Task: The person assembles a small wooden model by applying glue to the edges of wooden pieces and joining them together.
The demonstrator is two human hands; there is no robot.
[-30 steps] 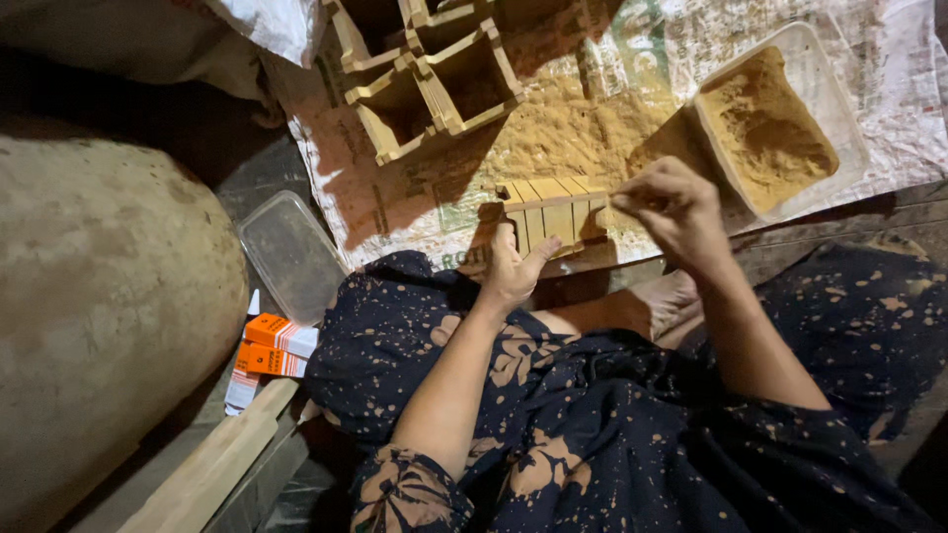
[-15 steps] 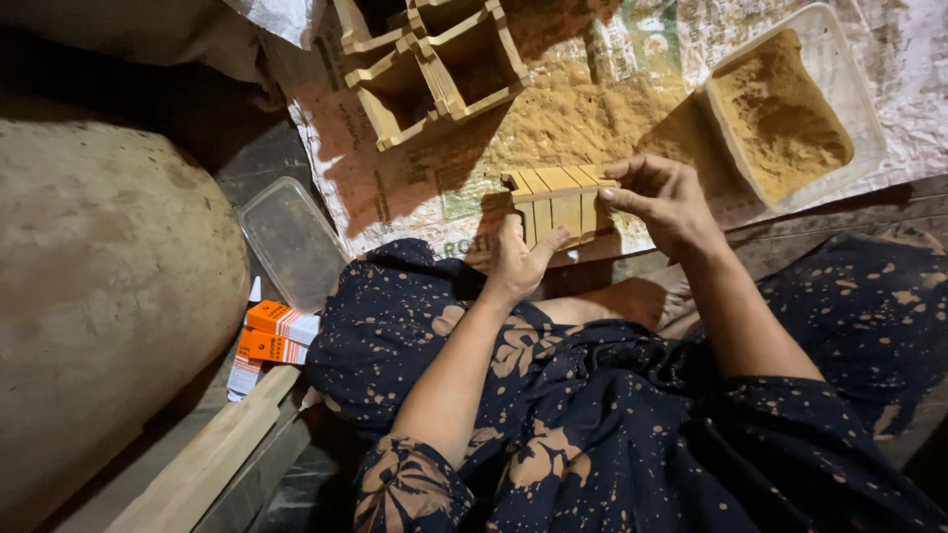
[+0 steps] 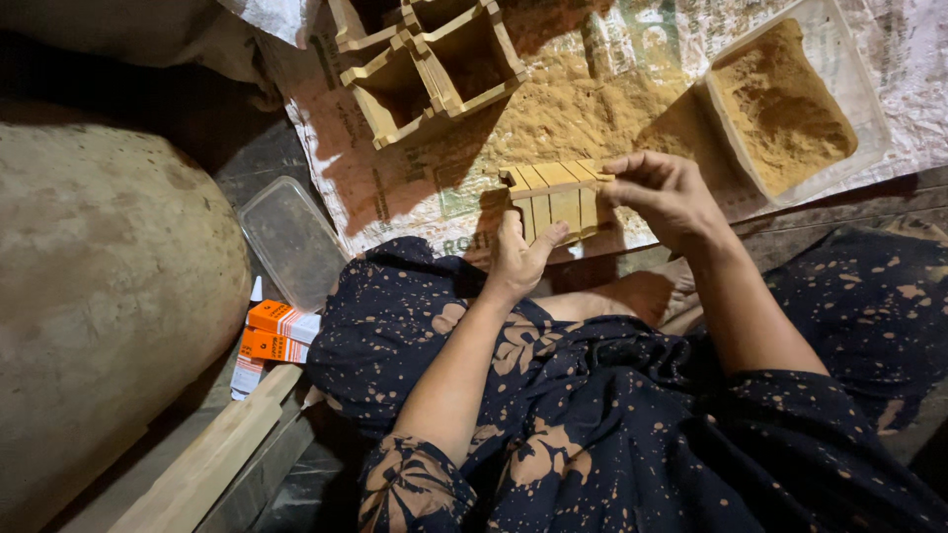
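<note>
The fingers [image 3: 632, 173] of the right hand [image 3: 667, 197] pinch closed on the far right edge of the slatted wooden mould [image 3: 555, 195], while the left hand [image 3: 518, 259] braces its near side, steadying it above the powder-strewn printed sheet [image 3: 415, 188], left of the powder tray [image 3: 790, 104].

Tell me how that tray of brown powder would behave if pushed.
The tray looks thin, clear plastic, so it probably flexes. It is heaped with powder, so likely heavy for its size and apt to spill. On the crinkled sheet it may drag, not glide.
</note>
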